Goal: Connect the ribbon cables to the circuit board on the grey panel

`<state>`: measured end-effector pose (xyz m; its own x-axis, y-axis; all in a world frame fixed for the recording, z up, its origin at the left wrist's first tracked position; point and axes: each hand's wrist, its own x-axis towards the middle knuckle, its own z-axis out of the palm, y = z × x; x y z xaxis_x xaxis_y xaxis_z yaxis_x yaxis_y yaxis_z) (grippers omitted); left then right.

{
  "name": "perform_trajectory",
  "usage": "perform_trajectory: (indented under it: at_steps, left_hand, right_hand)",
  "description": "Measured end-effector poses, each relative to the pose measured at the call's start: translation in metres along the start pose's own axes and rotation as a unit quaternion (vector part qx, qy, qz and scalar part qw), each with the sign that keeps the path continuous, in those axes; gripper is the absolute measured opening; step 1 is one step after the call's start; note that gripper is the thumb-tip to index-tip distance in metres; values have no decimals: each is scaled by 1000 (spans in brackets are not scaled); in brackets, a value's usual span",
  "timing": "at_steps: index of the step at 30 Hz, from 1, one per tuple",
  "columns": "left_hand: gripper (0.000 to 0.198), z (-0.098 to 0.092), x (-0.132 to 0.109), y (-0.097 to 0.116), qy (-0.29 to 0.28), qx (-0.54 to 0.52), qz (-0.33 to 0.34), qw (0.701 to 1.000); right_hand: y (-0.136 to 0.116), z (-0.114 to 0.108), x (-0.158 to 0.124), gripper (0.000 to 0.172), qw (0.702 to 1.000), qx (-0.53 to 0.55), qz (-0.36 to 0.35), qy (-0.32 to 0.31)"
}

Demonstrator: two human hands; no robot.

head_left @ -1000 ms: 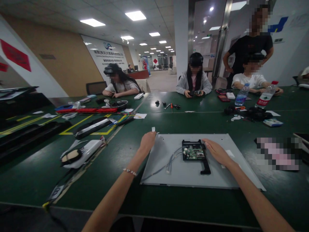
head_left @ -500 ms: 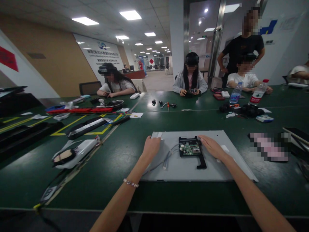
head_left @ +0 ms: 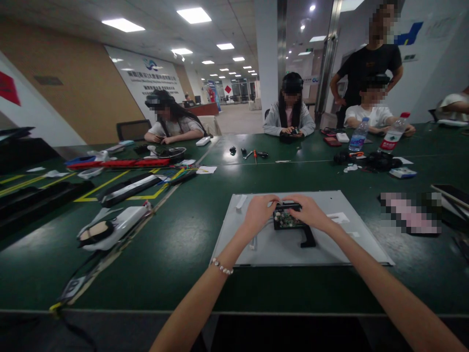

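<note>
A flat grey metal panel (head_left: 337, 247) lies on the table in front of me. On it sits a black plastic bracket (head_left: 308, 238) carrying a green circuit board (head_left: 287, 218). My left hand (head_left: 259, 214) is closed at the bracket's upper left corner, thumb and fingertips pinching its far edge. Across from it, my right hand (head_left: 309, 211) grips the upper right side, its thumb over the board and its fingers curled along the far edge. The cable left of the board is mostly hidden by my left hand and forearm.
A white device with a dark strap (head_left: 120, 227) lies to the left, near black trays (head_left: 44, 203). Small tools, including a screwdriver (head_left: 255, 154), lie farther back. Two bottles (head_left: 394, 134) and a phone-like pink object (head_left: 410, 212) are at right. Several people sit or stand across the table.
My left hand has moved right from the panel's far left edge to the bracket. My right hand has shifted left onto the bracket's top. The view has tilted slightly.
</note>
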<state>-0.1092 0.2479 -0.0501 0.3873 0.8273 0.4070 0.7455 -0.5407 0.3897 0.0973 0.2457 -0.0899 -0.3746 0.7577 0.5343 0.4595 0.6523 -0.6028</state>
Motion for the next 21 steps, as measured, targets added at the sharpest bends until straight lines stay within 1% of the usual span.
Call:
perform_trajectory:
  at_steps: [3,5,7,11,14,18,21]
  left_hand:
    - [24,10,-6,-2,31,-61,13,998]
    - [23,15,-10,-5,46,-79,20,996]
    - [22,18,-13,-7,52,-86,27,995]
    - [19,24,-15,-8,51,-76,37,995]
    - [19,26,-15,-7,46,-53,31,997]
    - [23,25,-15,-8,10,-55,25,998]
    - [24,23,-14,-9,-7,-60,2,998]
  right_hand:
    - [-5,11,1,23,999,33,7,39]
    - [-7,16,-1,15,997,56,16,55]
    - [-11,17,-4,11,996,67,20,63]
    - [-14,13,-7,13,994,61,21,89]
    - [-14,9,-8,16,994,52,27,95]
    - [-13,6,-9,18,994,30,44,96]
    - [-13,5,-9,21,994,41,57,88]
